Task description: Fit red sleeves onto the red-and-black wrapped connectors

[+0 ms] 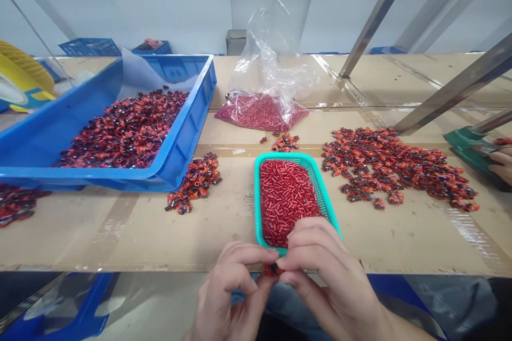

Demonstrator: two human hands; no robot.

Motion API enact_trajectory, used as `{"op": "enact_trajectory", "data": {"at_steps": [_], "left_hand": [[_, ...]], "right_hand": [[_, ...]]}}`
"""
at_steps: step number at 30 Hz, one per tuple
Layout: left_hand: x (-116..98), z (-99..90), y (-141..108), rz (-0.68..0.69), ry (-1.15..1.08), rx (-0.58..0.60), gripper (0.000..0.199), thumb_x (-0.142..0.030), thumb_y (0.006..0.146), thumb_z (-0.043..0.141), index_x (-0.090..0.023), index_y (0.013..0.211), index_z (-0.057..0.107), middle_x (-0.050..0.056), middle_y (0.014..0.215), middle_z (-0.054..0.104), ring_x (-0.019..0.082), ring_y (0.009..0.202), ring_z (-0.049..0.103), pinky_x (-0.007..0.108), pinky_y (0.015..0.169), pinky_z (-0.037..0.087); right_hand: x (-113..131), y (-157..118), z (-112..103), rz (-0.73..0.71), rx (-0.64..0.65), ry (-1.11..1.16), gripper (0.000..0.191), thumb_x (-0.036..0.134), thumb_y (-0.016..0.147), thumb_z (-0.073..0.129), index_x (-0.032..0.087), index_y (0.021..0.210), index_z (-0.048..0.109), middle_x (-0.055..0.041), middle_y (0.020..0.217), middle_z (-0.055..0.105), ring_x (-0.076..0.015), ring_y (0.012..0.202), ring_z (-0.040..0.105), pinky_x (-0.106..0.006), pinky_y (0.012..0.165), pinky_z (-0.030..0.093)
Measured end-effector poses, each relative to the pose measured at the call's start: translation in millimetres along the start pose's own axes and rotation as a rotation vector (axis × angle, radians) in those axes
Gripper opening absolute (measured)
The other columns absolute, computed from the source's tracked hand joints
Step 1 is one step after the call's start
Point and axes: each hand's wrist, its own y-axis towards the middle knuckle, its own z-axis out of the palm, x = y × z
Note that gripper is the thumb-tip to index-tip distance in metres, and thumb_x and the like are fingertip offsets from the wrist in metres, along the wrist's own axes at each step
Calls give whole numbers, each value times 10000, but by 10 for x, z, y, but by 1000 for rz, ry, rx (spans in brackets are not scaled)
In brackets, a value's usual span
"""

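In front of the table's near edge, my left hand (230, 293) pinches a small black-and-orange part (273, 269) between thumb and forefinger. My right hand (328, 272) is closed at the part's right side, thumb and forefinger pressed onto it; whether a smaller piece sits between those fingertips is hidden. Just beyond both hands stands a green basket (258, 208) filled with short red metallic tubes (288, 192). The right hand's knuckles cover the basket's near right corner.
A blue bin (188, 138) on the left holds many similar parts. Loose piles lie beside it (196, 181) and at right (392, 165). A clear bag (264, 109) of red pieces sits behind the basket. Metal posts (452, 85) slant at right, near another person's hand (502, 162).
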Motion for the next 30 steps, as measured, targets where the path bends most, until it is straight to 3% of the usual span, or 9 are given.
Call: {"op": "enact_trajectory", "data": {"at_steps": [15,23,27,30], "left_hand": [[16,-9,-19,53,65,44,381,99,855,645,-240,838,473,35,1013,839,191,909,810,330,795,652],[-36,-27,65,133,153,29,394,117,828,651,-214,765,446,32,963,847,142,838,807,265,791,630],[-65,-71,80,179,225,48,403,104,846,646,-216,713,441,24,948,859,137,792,810,263,770,626],[-84,-113,46,182,270,97,214,-23,952,644,-224,880,622,39,905,862,155,749,818,273,723,634]], "right_hand": [[3,6,-47,2,47,-19,53,148,1022,604,197,1033,622,-39,880,681,-177,853,628,-352,817,589],[5,-26,-62,-22,31,-39,126,64,960,656,170,1029,640,-43,905,681,-175,898,609,-337,886,561],[8,-5,-94,230,70,186,104,211,952,740,220,980,640,-5,898,661,-145,849,641,-258,782,553],[-3,-2,-114,469,216,437,181,345,925,781,238,1053,711,-8,932,679,-144,849,655,-243,760,541]]}}
